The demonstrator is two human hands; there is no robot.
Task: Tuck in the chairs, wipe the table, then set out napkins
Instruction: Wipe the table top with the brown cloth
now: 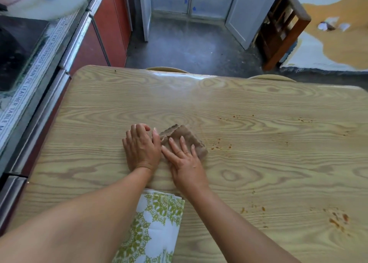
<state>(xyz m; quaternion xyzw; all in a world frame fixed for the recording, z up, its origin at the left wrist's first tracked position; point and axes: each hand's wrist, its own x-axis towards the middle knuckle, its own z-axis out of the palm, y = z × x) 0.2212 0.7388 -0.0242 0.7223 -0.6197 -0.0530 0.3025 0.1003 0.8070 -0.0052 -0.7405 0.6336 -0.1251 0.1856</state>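
Observation:
A folded brown cloth (186,137) lies on the wood-grain table (258,107) near its middle. My right hand (184,159) lies flat on the cloth with straight fingers. My left hand (140,147) rests on the table at the cloth's left edge, thumb touching the cloth, fingers slightly bent. White napkins with a green pattern (157,225) lie at the near edge between my forearms. Two chair backs (166,69) (271,77) show just above the table's far edge.
Orange-brown crumbs and stains (336,219) dot the right half of the table. A counter with red cabinet fronts (95,40) runs along the left. A dark wooden rack (282,30) stands on the floor at the back right, beside an open doorway.

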